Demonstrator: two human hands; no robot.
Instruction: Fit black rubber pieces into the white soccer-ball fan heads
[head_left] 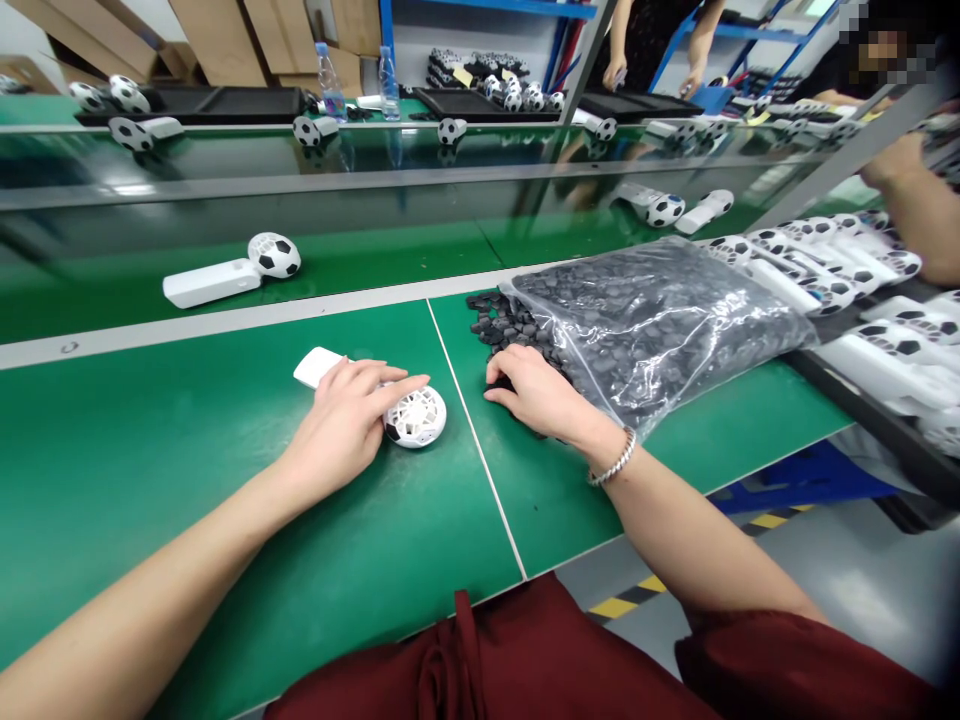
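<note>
Under my left hand lies a white handheld fan with a round football-patterned head, flat on the green bench. My fingers wrap over its neck, so the middle is hidden; the white handle end shows beyond the knuckles. My right hand is at the near edge of a pile of small black pieces, thumb and fingers pinched around a small black piece. The pile spills from the mouth of a clear plastic bag full of the same pieces, just right of that hand.
Beyond the bench edge, a green conveyor carries another football-headed fan. To the right, a black tray holds several white fans. A co-worker's arm reaches in there. Water bottles and more trays stand across the line.
</note>
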